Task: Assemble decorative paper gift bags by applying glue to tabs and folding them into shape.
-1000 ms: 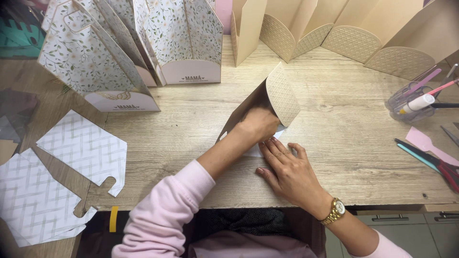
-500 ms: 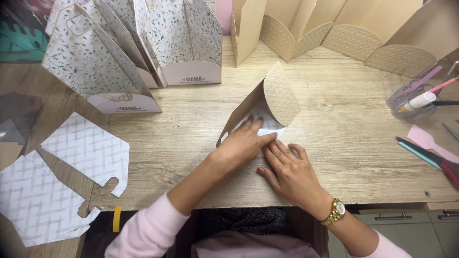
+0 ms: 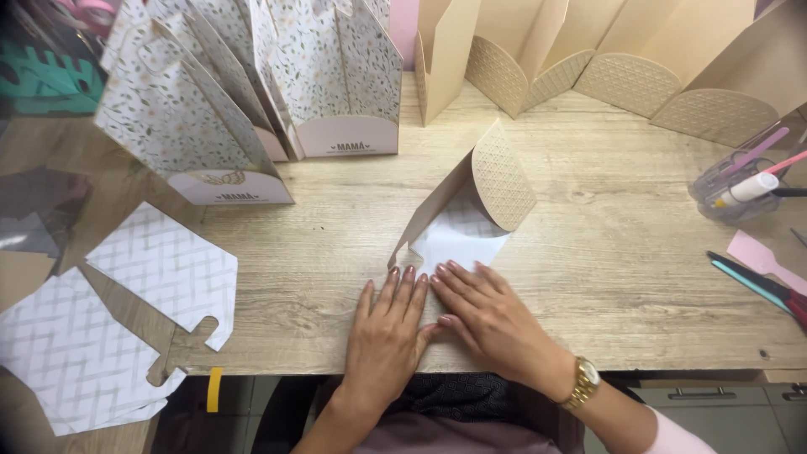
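At the left edge of the frame, white patterned paper sheets [image 3: 160, 269] lie on the table [image 3: 622, 277]. In the lower middle, the left hand [image 3: 388, 332] and right hand [image 3: 487, 315] lie flat, grip open, pressing the near flap of the half-folded cardboard box [image 3: 471, 206]. Scissors [image 3: 756, 282] lie at the right

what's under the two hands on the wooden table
Both the left hand and right hand press flat on the tan cardboard box blank, beside its white patterned lining. The part beneath the palms is covered.
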